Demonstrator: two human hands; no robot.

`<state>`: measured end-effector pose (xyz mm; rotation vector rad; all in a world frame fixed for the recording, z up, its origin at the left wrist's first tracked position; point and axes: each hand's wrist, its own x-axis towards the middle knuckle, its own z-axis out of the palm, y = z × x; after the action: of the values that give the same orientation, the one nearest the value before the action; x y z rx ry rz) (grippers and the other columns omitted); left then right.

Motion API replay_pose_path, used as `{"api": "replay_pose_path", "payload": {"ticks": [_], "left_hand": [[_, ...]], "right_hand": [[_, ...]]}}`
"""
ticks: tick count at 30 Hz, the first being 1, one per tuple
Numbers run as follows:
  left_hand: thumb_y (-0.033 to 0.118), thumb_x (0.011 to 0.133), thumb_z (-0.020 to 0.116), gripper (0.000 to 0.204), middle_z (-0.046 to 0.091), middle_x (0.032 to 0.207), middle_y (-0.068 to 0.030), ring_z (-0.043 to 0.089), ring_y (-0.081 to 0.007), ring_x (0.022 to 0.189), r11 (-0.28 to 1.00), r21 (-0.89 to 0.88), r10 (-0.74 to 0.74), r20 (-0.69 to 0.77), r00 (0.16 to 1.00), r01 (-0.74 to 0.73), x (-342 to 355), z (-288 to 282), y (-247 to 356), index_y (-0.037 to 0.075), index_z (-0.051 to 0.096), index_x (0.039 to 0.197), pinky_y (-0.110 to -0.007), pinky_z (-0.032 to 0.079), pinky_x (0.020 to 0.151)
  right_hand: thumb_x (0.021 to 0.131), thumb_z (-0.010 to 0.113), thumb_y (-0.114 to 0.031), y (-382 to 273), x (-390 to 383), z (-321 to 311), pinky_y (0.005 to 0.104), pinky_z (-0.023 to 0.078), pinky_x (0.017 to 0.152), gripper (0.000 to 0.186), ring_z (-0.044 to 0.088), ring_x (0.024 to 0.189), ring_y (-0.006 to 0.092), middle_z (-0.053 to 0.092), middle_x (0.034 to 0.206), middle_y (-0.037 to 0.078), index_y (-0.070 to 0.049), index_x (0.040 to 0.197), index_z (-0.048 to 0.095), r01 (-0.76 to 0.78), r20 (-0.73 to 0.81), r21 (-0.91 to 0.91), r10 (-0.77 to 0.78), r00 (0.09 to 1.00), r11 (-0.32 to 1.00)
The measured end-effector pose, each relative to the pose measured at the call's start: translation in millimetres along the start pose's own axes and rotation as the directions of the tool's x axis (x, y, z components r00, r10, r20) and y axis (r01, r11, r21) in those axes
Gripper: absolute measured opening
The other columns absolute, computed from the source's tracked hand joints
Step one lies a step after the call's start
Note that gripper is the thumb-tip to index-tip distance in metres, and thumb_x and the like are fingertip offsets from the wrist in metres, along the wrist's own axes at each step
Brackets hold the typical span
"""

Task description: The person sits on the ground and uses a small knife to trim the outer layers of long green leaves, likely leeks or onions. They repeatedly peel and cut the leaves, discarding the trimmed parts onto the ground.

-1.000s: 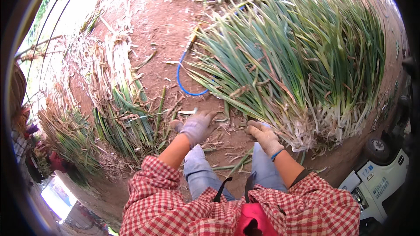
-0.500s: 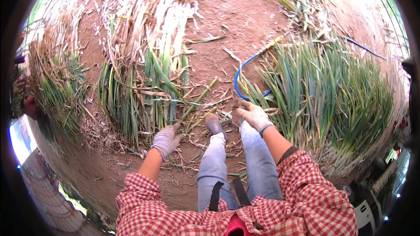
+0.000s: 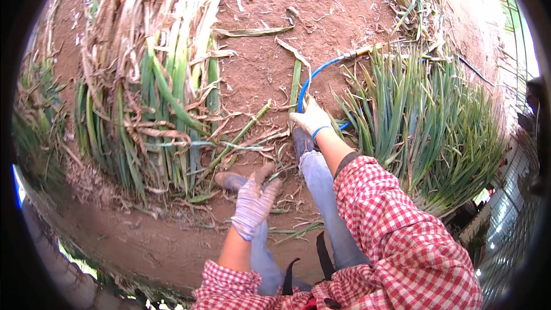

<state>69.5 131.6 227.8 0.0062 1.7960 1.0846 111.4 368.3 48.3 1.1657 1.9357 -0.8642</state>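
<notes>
My left hand (image 3: 253,206), in a pale striped glove, is raised over my shoe and the soil with fingers apart and nothing in them. To its left lies a row of long green-onion stalks (image 3: 172,86), with green parts and dry brown leaves. My right hand (image 3: 313,119), in a whitish glove, reaches over the bend of a thin blue hose (image 3: 321,69). The thumb and forefinger look apart beside the hose; whether they touch it I cannot tell. The hand hides part of the loop. A brass-coloured fitting (image 3: 364,50) joins the hose at its upper end.
A dense bundle of green onions (image 3: 425,120) lies to the right, near my right forearm. More leafy stalks (image 3: 416,0) lie beyond it. Dry leaf scraps and a loose green stalk (image 3: 244,129) are scattered on the reddish soil (image 3: 338,17). Further stalks lie at the far left.
My view has shifted and turned. My right hand has moved forward and left over the hose bend. My left hand has left the stalks' lower ends and come right, in front of my shoe.
</notes>
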Motion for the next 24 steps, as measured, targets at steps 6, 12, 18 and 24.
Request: {"api": "replay_pose_path", "payload": {"ticks": [6, 12, 18, 24], "left_hand": [[0.008, 0.095, 0.063, 0.038, 0.063, 0.113, -0.0075, 0.060, -0.0137, 0.100, 0.987, -0.161, 0.009, 0.017, 1.000, -0.006, 31, -9, -61, 0.002, 0.056, 0.132, -0.028, 0.050, 0.086], [0.008, 0.097, 0.059, 0.037, 0.063, 0.121, -0.0104, 0.059, -0.0174, 0.111, 0.967, -0.231, 0.074, -0.139, 0.987, -0.105, 49, -67, -39, -0.001, 0.056, 0.133, -0.030, 0.048, 0.095], [0.049, 0.103, 0.040, 0.061, 0.056, 0.136, -0.0134, 0.055, -0.0253, 0.123, 0.344, -0.864, 0.438, -0.198, 0.877, -0.367, 100, -184, -80, 0.003, 0.045, 0.142, -0.043, 0.040, 0.108], [0.079, 0.089, 0.034, 0.103, 0.033, 0.152, -0.0235, 0.038, -0.0339, 0.136, 0.173, -0.909, 0.905, -0.005, 0.425, -0.380, 109, -300, -89, -0.007, 0.032, 0.147, -0.045, 0.027, 0.114]], "right_hand": [[0.074, 0.068, -0.056, -9, 61, 41, 0.0453, 0.047, 0.098, 0.070, 0.062, 0.112, 0.0416, 0.065, 0.113, 0.029, 0.001, 0.114, 0.061, -0.223, -0.153, 0.156, 0.247, 0.957, 0.962], [0.088, 0.057, -0.047, -151, 47, -40, 0.0429, 0.050, 0.083, 0.049, 0.066, 0.090, 0.0324, 0.069, 0.097, 0.018, -0.004, 0.109, 0.067, 0.325, -0.459, 0.626, -0.002, 0.888, 0.709], [0.091, 0.055, -0.043, -287, -91, -55, 0.0422, 0.055, 0.078, 0.040, 0.069, 0.081, 0.0298, 0.071, 0.088, 0.016, -0.009, 0.104, 0.071, 0.750, 0.043, 0.199, -0.770, 0.637, 0.631], [0.089, 0.057, -0.045, -343, -144, -5, 0.0476, 0.052, 0.077, 0.043, 0.067, 0.082, 0.0389, 0.068, 0.085, 0.021, -0.005, 0.099, 0.070, 0.997, 0.177, 0.019, -0.981, 0.075, 0.080]]}}
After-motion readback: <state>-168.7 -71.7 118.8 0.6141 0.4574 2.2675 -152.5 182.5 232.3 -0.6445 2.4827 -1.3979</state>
